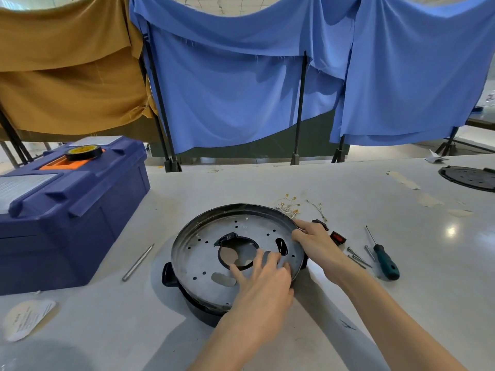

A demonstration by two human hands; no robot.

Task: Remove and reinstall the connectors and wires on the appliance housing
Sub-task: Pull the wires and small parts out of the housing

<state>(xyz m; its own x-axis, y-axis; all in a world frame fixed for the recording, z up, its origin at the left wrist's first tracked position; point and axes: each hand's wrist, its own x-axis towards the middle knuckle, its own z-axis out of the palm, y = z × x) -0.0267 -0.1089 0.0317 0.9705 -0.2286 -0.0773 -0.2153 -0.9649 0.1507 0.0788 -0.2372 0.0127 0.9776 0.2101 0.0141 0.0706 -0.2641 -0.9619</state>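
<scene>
While both hands work on it, the round grey metal appliance housing [214,253], pierced with small holes and a large central opening, sits tilted on its black plastic base [170,274] at the middle of the pale worktop [294,183]. Left hand [263,279]: open, fingers spread and laid flat on the housing's face beside the central opening, holding nothing. Right hand [314,241]: fingers and thumb curled over the housing's right rim, gripping it. Bundle of thin white wires with small yellow connectors [288,206]: loose on the worktop just behind the housing's far right edge. Red rocker switch in a black frame [338,238]: on the worktop just beyond the right hand. Green-handled screwdriver [385,259]: lying to the right, with several dark screws [357,257] between it and the right forearm. Slim silver metal rod [138,262]: lying left of the housing. Dark blue plastic toolbox with an orange latch [67,210]: at the left, a black roll of tape with a yellow core [83,152] resting on its lid. Second black round perforated plate [468,178]: at the far right edge. Blue cloth [241,89] and ochre cloth [67,76]: hung on frames behind the worktop.
</scene>
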